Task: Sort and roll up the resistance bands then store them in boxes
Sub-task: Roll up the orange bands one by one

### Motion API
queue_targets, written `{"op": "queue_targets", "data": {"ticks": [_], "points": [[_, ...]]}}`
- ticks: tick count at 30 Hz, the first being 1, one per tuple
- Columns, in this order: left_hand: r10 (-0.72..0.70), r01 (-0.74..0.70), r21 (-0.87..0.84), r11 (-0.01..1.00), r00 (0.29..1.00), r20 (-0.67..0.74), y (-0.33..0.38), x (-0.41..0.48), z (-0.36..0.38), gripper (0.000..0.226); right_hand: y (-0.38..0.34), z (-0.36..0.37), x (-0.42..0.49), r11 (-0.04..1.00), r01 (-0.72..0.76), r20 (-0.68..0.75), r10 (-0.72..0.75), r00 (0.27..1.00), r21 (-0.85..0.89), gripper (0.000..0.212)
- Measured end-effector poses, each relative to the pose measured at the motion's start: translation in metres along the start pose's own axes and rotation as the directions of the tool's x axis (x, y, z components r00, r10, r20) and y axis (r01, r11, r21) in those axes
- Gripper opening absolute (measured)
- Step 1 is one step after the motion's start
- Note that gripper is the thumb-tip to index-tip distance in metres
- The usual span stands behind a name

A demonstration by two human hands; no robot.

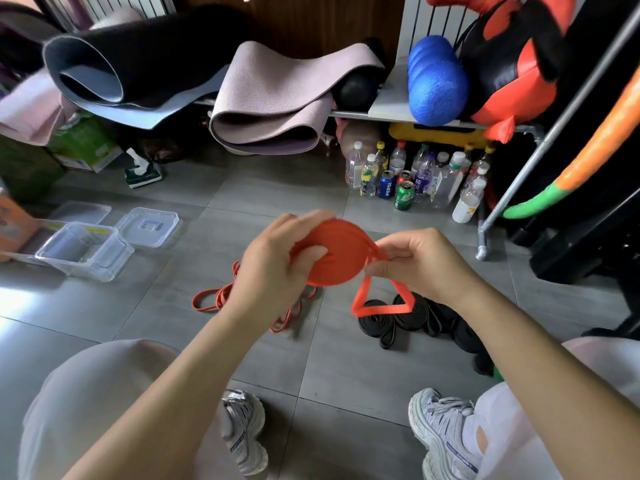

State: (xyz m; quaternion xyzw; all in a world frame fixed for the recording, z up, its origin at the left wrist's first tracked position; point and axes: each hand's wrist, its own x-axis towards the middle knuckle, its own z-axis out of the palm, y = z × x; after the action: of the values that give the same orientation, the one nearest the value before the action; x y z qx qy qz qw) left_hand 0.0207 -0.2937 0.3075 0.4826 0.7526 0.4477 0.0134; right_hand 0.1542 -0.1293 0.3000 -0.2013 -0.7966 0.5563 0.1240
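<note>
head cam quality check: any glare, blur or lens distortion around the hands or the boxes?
Head view: bright glare on the floor tiles at left, just short of the clear box. Wide-angle distortion bends the rack pole and the tile joints. The top corners smear, e.g. the red-and-black bag. The left hand, right hand and orange band are reasonably sharp.

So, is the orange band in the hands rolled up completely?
Partly rolled. The left hand grips a flat coil of the orange band, but a loose loop hangs unrolled below the right hand, which pinches it.
</note>
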Motion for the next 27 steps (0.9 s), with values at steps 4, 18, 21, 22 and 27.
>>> {"op": "queue_targets", "data": {"ticks": [4,18,21,22,27], "points": [[-0.088,0.061,-0.134,0.989,0.975,-0.204,-0.008,0.011,-0.026,0.048,0.028,0.013,0.002,0.952,-0.108,0.132,0.15,0.98,-0.287,0.009],[-0.151,0.123,-0.099,0.987,0.915,-0.375,-0.03,0.003,-0.067,0.044,0.058,0.031,0.008,0.951,-0.27,-0.019,0.27,0.963,-0.153,0.013],[-0.124,0.115,-0.045,0.992,0.927,-0.354,-0.036,-0.004,-0.069,0.043,0.062,0.03,0.01,0.933,-0.313,-0.137,0.291,0.947,-0.177,0.006],[-0.122,0.118,-0.033,0.992,0.93,-0.347,-0.037,-0.007,-0.069,0.043,0.064,0.03,0.011,0.927,-0.326,-0.152,0.3,0.942,-0.185,0.006],[-0.13,0.148,0.052,0.988,0.956,-0.264,-0.04,-0.019,-0.063,0.044,0.067,0.032,0.01,0.874,-0.399,-0.087,0.391,0.916,-0.277,0.01]]}}
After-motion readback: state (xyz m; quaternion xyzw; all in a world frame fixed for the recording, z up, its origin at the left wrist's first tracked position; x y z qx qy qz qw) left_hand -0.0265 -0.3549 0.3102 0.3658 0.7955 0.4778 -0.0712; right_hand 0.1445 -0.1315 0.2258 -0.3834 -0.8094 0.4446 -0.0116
